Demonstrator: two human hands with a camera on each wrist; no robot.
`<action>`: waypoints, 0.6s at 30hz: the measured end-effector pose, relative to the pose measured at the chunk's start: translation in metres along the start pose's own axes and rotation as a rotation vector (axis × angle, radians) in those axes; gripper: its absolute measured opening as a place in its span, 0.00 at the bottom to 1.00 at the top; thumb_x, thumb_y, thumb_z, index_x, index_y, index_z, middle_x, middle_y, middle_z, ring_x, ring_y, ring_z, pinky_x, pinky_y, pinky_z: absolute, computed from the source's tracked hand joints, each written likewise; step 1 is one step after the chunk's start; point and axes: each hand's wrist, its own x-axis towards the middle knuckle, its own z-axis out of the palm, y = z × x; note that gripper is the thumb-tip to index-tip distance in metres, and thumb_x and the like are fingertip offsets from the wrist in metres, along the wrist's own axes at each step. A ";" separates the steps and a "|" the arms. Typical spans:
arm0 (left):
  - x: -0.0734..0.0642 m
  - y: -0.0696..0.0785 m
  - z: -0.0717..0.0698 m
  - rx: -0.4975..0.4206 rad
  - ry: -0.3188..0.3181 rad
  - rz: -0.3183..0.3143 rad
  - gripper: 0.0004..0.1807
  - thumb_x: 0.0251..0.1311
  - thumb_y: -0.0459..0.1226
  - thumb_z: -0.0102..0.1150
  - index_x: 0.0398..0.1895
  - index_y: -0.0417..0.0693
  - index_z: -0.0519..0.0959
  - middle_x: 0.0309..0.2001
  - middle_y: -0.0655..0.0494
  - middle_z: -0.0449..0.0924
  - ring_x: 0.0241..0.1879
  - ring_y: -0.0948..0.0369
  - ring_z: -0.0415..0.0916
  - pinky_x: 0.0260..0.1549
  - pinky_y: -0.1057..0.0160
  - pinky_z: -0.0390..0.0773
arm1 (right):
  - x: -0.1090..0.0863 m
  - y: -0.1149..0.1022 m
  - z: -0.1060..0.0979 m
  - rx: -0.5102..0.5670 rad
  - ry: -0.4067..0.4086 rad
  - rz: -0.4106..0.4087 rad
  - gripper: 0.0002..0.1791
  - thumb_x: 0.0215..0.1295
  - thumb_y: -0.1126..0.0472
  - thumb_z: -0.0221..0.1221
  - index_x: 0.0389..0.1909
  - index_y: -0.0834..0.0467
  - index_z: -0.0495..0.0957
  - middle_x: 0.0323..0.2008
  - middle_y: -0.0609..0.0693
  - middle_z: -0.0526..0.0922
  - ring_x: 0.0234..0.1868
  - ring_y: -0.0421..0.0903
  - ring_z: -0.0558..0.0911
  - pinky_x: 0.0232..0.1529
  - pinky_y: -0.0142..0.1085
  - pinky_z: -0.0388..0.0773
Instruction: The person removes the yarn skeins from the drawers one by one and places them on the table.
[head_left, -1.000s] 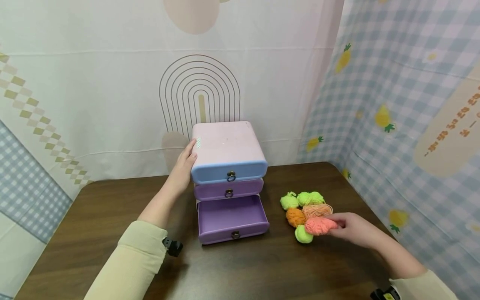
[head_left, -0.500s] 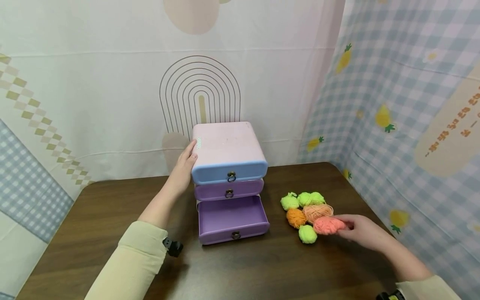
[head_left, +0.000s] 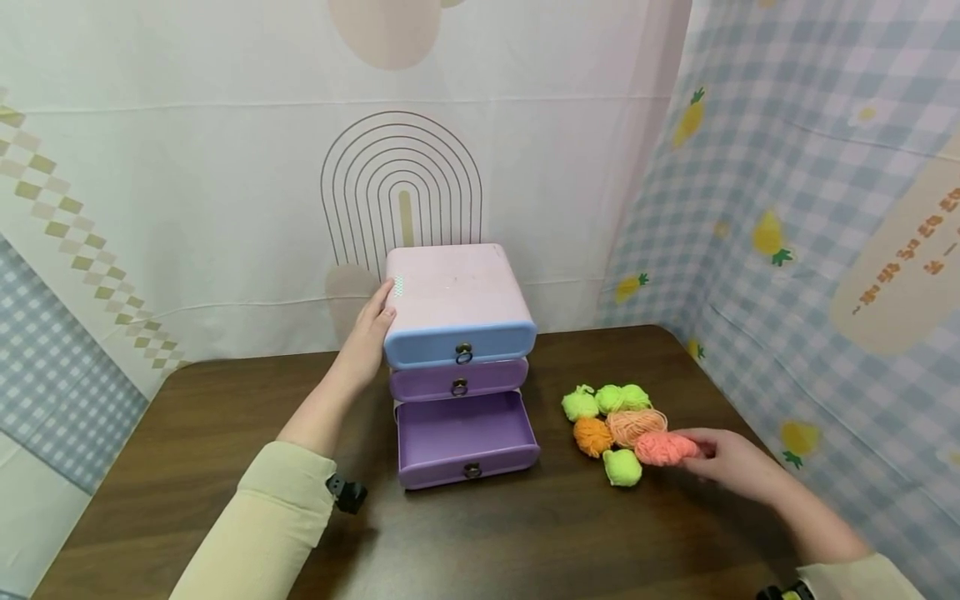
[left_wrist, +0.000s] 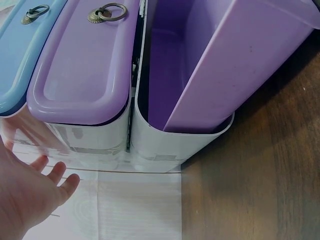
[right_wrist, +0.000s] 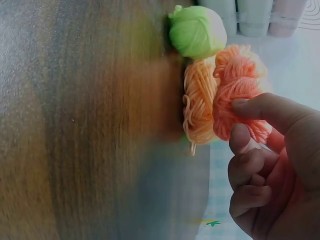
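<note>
With thumb and fingers my right hand (head_left: 735, 465) pinches a coral yarn skein (head_left: 664, 448), seen close up in the right wrist view. Beside the skein lie a peach yarn skein (head_left: 636, 427) and a lime green yarn ball (head_left: 622, 468). An orange yarn ball (head_left: 593, 437) and more lime yarn balls (head_left: 581, 403) complete the cluster. My left hand (head_left: 363, 343) rests against the left side of a stacked drawer unit (head_left: 453, 287), its fingers extended. The lowest purple drawer (head_left: 468, 467) is pulled out, and its visible inside holds nothing.
Above the pulled-out drawer, a blue drawer (head_left: 420, 347) and another purple drawer (head_left: 420, 383) are closed, with ring pulls. All stand on a dark wooden table (head_left: 510, 542). A white patterned cloth (head_left: 225, 208) hangs behind, and a checked cloth (head_left: 825, 275) hangs along the right.
My right hand has moved right with the coral skein. The front lime ball has also shifted and turned to the right. My left hand stays on the drawer unit.
</note>
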 end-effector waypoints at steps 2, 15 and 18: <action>0.000 0.000 0.000 -0.003 0.001 0.000 0.32 0.76 0.53 0.31 0.80 0.63 0.47 0.79 0.46 0.42 0.76 0.47 0.39 0.69 0.37 0.43 | 0.001 0.001 -0.001 -0.006 0.009 0.012 0.23 0.65 0.59 0.63 0.59 0.61 0.78 0.22 0.46 0.76 0.19 0.40 0.71 0.19 0.34 0.71; 0.001 -0.001 0.000 -0.010 0.004 0.007 0.32 0.76 0.53 0.31 0.80 0.62 0.48 0.78 0.45 0.43 0.76 0.47 0.39 0.70 0.38 0.43 | 0.002 0.003 0.007 0.018 -0.071 -0.002 0.31 0.62 0.57 0.66 0.62 0.70 0.71 0.28 0.49 0.79 0.21 0.40 0.74 0.20 0.35 0.74; 0.001 -0.002 0.000 -0.015 0.003 0.005 0.32 0.76 0.53 0.31 0.80 0.62 0.48 0.78 0.46 0.43 0.76 0.47 0.39 0.70 0.38 0.43 | 0.002 0.002 0.008 0.018 -0.077 -0.009 0.35 0.62 0.56 0.67 0.64 0.71 0.69 0.27 0.49 0.78 0.20 0.40 0.73 0.20 0.35 0.73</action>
